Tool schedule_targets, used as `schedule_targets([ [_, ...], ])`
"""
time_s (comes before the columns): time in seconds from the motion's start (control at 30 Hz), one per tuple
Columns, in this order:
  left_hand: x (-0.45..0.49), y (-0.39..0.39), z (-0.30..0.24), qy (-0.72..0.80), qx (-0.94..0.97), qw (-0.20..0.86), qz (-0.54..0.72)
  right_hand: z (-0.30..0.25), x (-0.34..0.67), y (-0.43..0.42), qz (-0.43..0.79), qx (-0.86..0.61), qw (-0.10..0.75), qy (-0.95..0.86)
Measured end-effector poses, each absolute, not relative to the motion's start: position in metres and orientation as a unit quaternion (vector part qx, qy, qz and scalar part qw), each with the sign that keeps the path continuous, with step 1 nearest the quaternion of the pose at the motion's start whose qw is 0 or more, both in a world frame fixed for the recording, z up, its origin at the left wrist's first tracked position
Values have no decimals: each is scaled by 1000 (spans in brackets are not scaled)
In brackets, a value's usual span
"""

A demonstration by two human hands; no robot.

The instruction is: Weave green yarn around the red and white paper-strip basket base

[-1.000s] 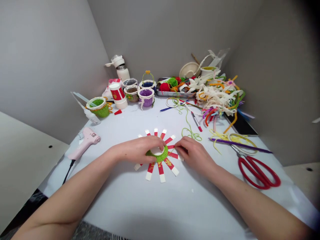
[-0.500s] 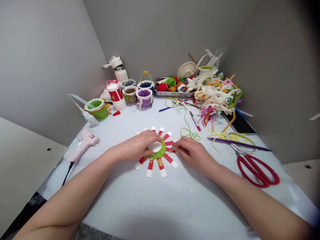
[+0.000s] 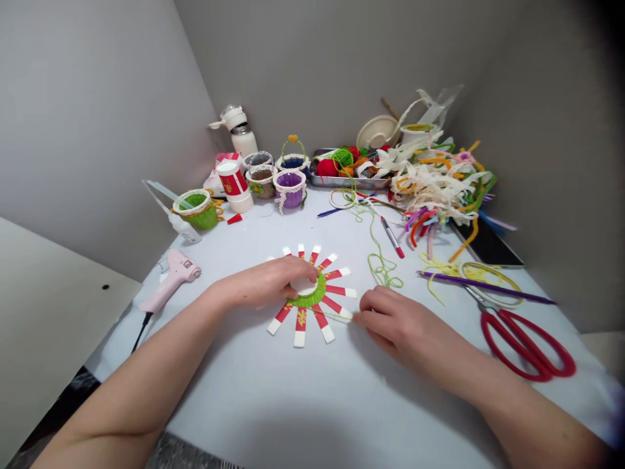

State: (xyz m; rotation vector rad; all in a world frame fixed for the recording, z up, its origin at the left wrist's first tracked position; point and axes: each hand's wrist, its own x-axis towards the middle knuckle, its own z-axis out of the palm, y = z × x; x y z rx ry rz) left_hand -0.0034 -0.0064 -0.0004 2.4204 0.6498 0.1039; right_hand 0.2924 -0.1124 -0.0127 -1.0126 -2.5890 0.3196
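A paper cup cut into red and white strips (image 3: 312, 296) lies flat on the white table (image 3: 293, 397), spread like a sun. Green yarn is woven round its white base. My left hand (image 3: 273, 281) presses down on the base with the fingers curled over it. My right hand (image 3: 395, 324) sits to the right of the strips. Its fingers are pinched on a thin strand of green yarn (image 3: 336, 317) that runs to the weave.
Red scissors (image 3: 525, 345) and a purple stick (image 3: 483, 284) lie at the right. A pink glue gun (image 3: 168, 280) is at the left. Small yarn baskets (image 3: 288, 185), a red cup (image 3: 233, 185), a tray of yarn balls (image 3: 342, 166) and a heap of strips (image 3: 434, 185) fill the back.
My right hand has pulled back toward me and to the right, drawing the green strand out from the weave. My left hand stays on the base.
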Motion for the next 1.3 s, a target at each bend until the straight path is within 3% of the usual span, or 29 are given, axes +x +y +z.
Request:
schedule_targets([
  [0.27, -5, -4, -4, 222, 916, 332, 46, -18, 293, -120, 106, -358, 87, -924],
  [0.5, -4, -4, -6, 223, 915, 332, 42, -21, 295, -115, 68, -389, 98, -913],
  [0.67, -2, -5, -5, 221, 914, 339, 44, -26, 294, -102, 69, -419, 133, -895],
  [0.97, 8, -17, -7, 161, 917, 360, 56, -48, 284, -78, 202, -520, 272, -784],
  [1.3, 20, -24, -1, 227, 914, 327, 73, -50, 285, -78, 208, -522, 282, -777],
])
